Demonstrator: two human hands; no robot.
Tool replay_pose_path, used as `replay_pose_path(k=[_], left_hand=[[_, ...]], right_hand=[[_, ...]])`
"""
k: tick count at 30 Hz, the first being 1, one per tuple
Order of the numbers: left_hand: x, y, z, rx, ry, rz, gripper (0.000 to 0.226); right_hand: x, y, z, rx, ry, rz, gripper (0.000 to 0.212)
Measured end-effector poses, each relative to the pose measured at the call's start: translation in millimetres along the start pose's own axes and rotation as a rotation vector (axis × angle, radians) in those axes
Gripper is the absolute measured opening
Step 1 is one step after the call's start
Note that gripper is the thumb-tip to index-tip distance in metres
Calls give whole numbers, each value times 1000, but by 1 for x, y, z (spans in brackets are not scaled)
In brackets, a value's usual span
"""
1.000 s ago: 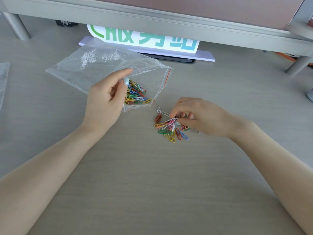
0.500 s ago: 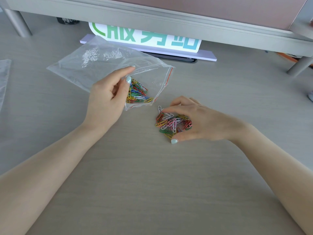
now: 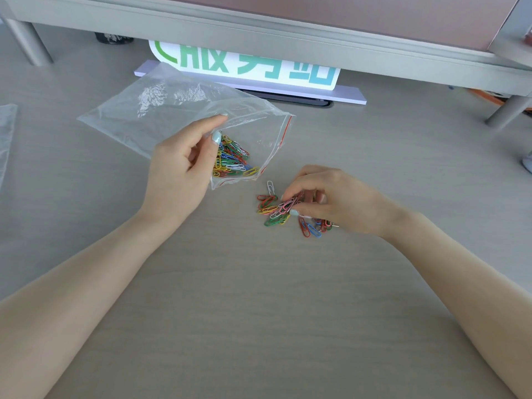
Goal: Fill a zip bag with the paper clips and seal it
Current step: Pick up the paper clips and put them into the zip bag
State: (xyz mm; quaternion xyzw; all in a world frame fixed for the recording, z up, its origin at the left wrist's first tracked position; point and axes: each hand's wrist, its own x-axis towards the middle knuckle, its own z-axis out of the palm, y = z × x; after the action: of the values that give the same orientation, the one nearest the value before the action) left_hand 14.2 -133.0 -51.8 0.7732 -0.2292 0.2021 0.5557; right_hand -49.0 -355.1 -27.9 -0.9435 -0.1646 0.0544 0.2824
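Right hand [image 3: 331,201] is pinching a small bunch of paper clips [image 3: 288,204] btwn thumb & fingertips, just above the loose pile [image 3: 283,216] lying on the tabletop [image 3: 259,312], near-right of the bag. Left hand [image 3: 184,168] is gripping the zip bag [image 3: 172,110] at its mouth edge, thumb on top, fingers curled under, holding the opening toward the pile. Inside the bag, a heap of colored clips [image 3: 231,161] is sitting close to the mouth, by the red zip line [image 3: 283,132]. The bag's far end is lying flat toward the left-far side.

Handling, as a guess: clips are light, stiff wire w/ slick coating, so they're prob. snagging on each other & slipping out of a big grab; small pinches from the pile's top are working better than scooping. Bag film is thin, floppy, slippery; best held at the stiffer zip strip, both sides, when sealing. Clips near the mouth may be spilling if the bag tips.

Far off: a green-lettered sign [image 3: 244,63] under a grey frame [image 3: 288,33].
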Motion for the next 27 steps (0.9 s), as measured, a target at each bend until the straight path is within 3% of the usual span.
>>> replay_pose_path(k=[15, 20, 27], left_hand=[[1, 0, -1, 24, -2, -3, 31], [0, 0, -1, 14, -8, -4, 31], [-1, 2, -2, 1, -18, 10, 30]], right_hand=[[-2, -4, 3, -232, 114, -102, 11], [-2, -6, 8, -330, 149, -121, 21], [-5, -3, 8, -240, 194, -120, 18]])
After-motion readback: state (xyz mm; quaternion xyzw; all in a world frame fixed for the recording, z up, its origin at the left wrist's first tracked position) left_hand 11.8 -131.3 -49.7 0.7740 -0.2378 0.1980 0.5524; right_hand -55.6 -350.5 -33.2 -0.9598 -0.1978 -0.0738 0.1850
